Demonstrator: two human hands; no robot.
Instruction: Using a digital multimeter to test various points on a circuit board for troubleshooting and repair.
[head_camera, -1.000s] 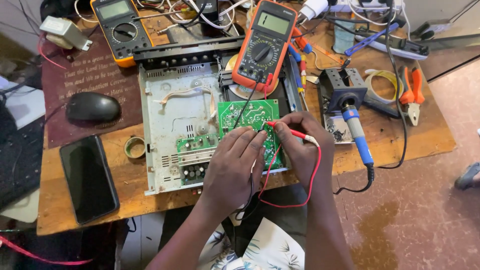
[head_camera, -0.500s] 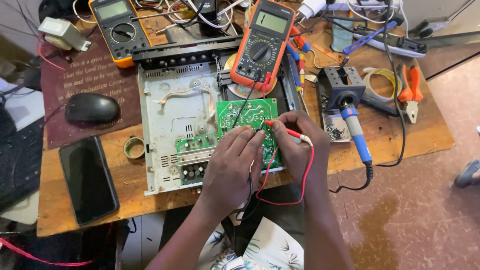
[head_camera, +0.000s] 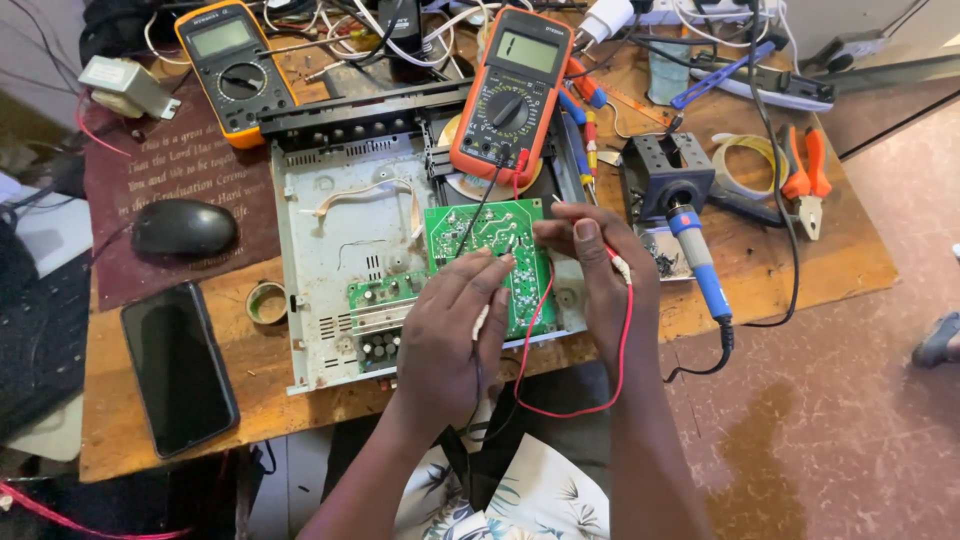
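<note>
- While the head camera looked down at the wooden table (head_camera: 820, 270), the left hand (head_camera: 445, 335) lay over the lower edge of the green circuit board (head_camera: 485, 250), fingers curled close together and pinching what looked like a black probe whose tip was hidden under them.
- The right hand (head_camera: 600, 270) rested at the board's right edge, thumb and forefinger pressed tight on the red probe (head_camera: 615, 262), with its red lead (head_camera: 560, 405) looping down toward the person's lap.
- That board sat inside an opened grey metal chassis (head_camera: 330, 300) near the middle of the table, tilted slightly, both hands touching it.
- An orange multimeter (head_camera: 512, 95) leaned on the chassis's far edge, just above the board; a second, yellow multimeter (head_camera: 235, 70) lay well to the left of it.
- A blue-handled soldering iron (head_camera: 700, 265) lay just right of the right hand, beside its stand (head_camera: 665, 170), with orange pliers (head_camera: 805, 175) farther right.
- On the left side lay a black mouse (head_camera: 185, 227), a dark phone (head_camera: 178, 365) and a small tape roll (head_camera: 266, 302).
</note>
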